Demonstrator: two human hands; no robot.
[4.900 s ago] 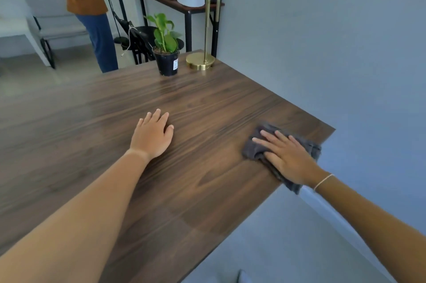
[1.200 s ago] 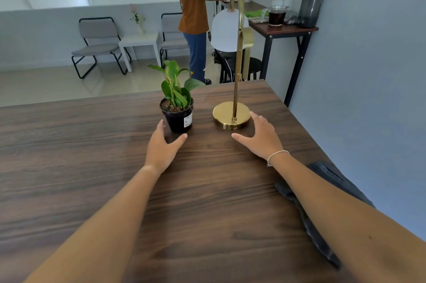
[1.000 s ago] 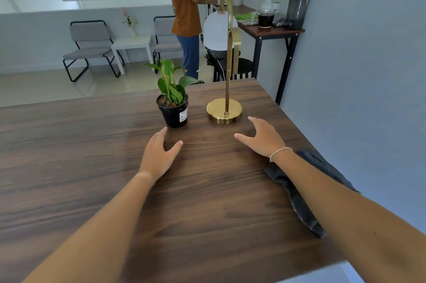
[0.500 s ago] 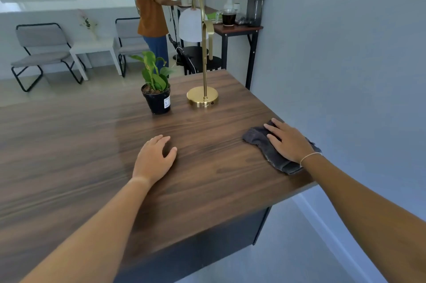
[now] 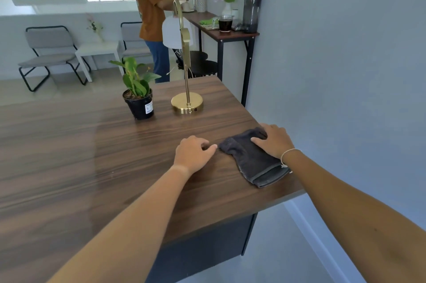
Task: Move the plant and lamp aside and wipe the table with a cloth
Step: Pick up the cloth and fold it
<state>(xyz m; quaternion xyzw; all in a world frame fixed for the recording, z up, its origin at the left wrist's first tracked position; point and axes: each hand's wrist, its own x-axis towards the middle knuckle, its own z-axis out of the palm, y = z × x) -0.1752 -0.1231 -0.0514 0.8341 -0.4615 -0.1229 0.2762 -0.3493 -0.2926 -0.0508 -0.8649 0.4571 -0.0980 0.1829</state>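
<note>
A dark grey cloth [image 5: 247,163] lies folded near the right front corner of the wooden table [image 5: 80,156]. My right hand [image 5: 275,142] presses down on the cloth's far end, fingers bent over it. My left hand [image 5: 193,153] rests on the wood just left of the cloth, fingers loosely curled, fingertips almost touching the cloth's edge. A small green plant in a black pot [image 5: 139,104] and a gold lamp [image 5: 187,103] with a white shade stand side by side towards the table's far right end, well beyond both hands.
The grey wall runs close along the table's right edge. Behind the table a person in an orange shirt [image 5: 148,6] stands at a narrow side table [image 5: 230,32] with a bottle, a glass and flowers. Grey chairs and a white low table stand at the back left.
Both hands pulled back from the plant and lamp. My right hand settled on the cloth, and my left hand slid right until it sits beside the cloth's edge. Plant and lamp stay put.
</note>
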